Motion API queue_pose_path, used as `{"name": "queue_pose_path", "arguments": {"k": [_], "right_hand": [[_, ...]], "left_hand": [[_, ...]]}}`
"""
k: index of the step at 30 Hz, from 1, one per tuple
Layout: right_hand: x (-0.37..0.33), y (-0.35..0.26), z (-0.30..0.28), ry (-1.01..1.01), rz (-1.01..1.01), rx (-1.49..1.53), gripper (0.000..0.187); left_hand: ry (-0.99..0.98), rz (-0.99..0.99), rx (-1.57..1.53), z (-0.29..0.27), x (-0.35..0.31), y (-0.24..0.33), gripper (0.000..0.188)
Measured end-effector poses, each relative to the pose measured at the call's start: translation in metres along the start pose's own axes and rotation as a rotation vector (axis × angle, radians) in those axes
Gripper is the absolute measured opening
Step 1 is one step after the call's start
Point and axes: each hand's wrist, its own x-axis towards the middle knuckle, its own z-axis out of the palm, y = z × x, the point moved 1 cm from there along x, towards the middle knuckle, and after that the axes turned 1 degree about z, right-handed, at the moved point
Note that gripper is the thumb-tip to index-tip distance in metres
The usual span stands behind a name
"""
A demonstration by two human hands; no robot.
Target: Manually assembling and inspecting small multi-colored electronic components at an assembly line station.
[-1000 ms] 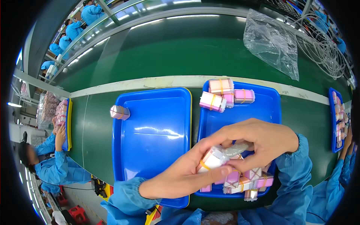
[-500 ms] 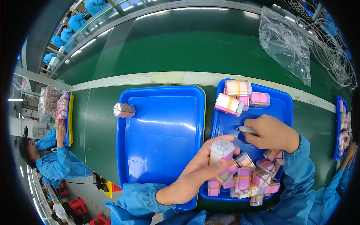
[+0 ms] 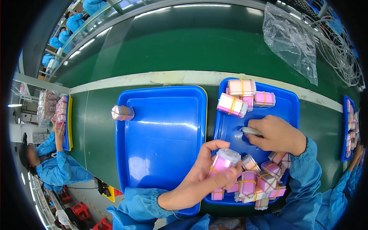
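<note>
Your left grip (image 3: 197,186) is holding a banded pink-and-white pack (image 3: 221,162), lower centre of the frame. It is probably handling light, stiff and slick; you are best grasping its long sides. Its clear end is pointing upper right, long axis slanting. Your right grip (image 3: 278,136) is pinching a greyish object (image 3: 252,132).

A: Held pack (image 3: 222,162)?
B: Pink body, whitish translucent end.
A: Other packs (image 3: 247,188)?
B: Mixed pink, cream, white; yellow-orange bands (image 3: 232,105) striping them.
A: Right tray (image 3: 230,127)?
B: Plain blue. Left tray (image 3: 153,147) same.
A: Worktop (image 3: 101,130)?
B: Dark green, off-white strip (image 3: 172,78).
A: Sleeves (image 3: 142,201)?
B: Solid light blue.
</note>
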Motion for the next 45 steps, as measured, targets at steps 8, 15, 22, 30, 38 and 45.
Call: {"name": "queue_pose_path", "arguments": {"k": [8, 15, 22, 30, 38, 45], "right_hand": [[-0.001, 0.002, 0.001, 0.009, -0.004, -0.008, 0.025], [-0.001, 0.002, 0.0, 0.018, -0.014, -0.017, 0.026], [-0.002, 0.003, 0.003, 0.036, -0.022, -0.041, 0.026], [-0.002, 0.003, 0.003, 0.025, -0.003, -0.061, 0.028], [-0.002, 0.005, 0.003, 0.014, 0.006, -0.059, 0.029], [-0.002, 0.005, 0.003, 0.031, -0.029, -0.048, 0.031]], "left_hand": [[0.063, -0.063, -0.117, 0.008, 0.005, 0.008, 0.053], [-0.018, 0.061, 0.118, 0.003, 0.002, 0.002, 0.058], [-0.029, -0.071, -0.149, 0.015, 0.005, 0.017, 0.068], [-0.278, 0.009, -0.127, -0.009, -0.001, 0.011, 0.055], [-0.289, 0.376, 0.547, -0.009, 0.006, 0.026, 0.051], [-0.323, 0.468, 0.746, -0.01, 0.008, 0.035, 0.035]]}}
